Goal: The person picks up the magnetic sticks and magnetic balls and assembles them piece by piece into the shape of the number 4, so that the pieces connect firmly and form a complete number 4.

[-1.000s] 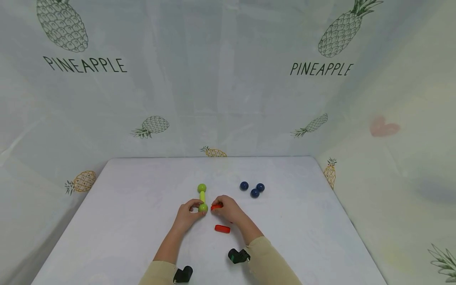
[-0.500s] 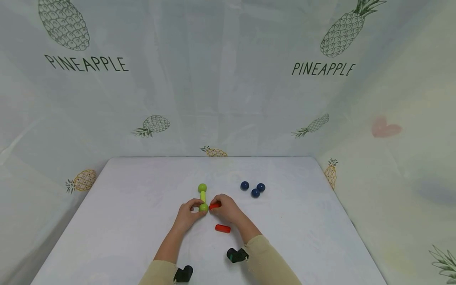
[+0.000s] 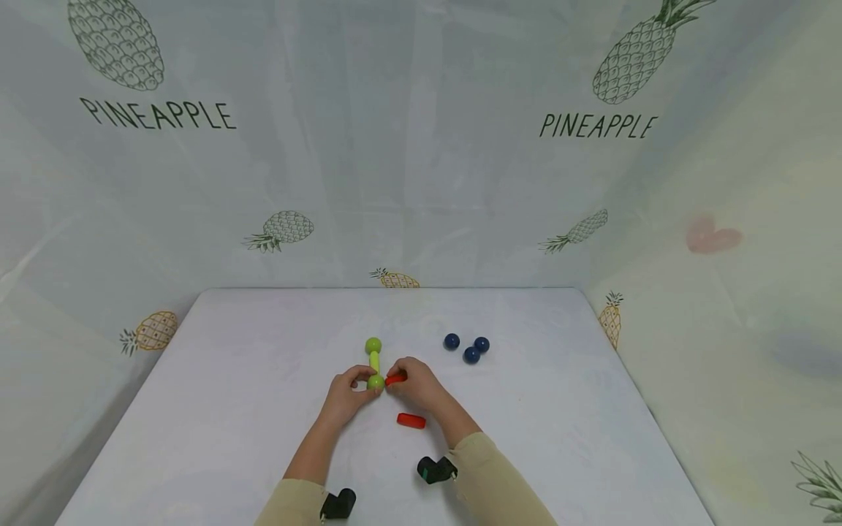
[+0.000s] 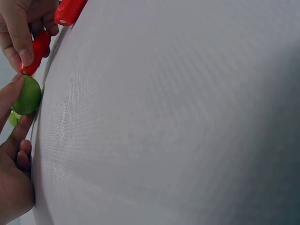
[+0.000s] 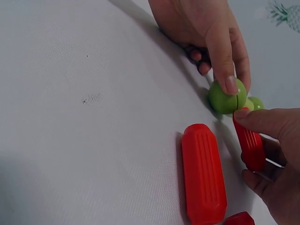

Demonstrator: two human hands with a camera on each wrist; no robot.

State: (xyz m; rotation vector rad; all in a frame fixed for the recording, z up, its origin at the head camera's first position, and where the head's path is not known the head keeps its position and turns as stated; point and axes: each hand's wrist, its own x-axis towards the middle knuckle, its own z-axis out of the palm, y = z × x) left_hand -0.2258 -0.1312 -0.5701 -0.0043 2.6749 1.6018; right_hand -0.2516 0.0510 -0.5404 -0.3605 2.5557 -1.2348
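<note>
In the head view my left hand (image 3: 346, 397) pinches the near green ball (image 3: 376, 383) between thumb and finger. A yellow-green rod (image 3: 374, 361) joins that ball to a second green ball (image 3: 373, 345) farther back. My right hand (image 3: 421, 387) pinches a red rod (image 3: 395, 380) just right of the near ball. In the left wrist view the tip of this red rod (image 4: 36, 54), with a small metal dot, meets the green ball (image 4: 28, 96). A loose ridged red rod (image 5: 204, 173) lies on the table beside the hands. My fingers cover part of the held rod.
Several pieces share the white table (image 3: 230, 380). Three dark blue balls (image 3: 471, 355) lie together at the back right. Another red piece (image 5: 240, 219) shows at the bottom of the right wrist view. Black wrist cameras (image 3: 338, 504) stick out from both sleeves.
My right hand has moved slightly left, bringing the red rod up against the near green ball. The left hand, the green pieces and the blue balls stay about where they were.
</note>
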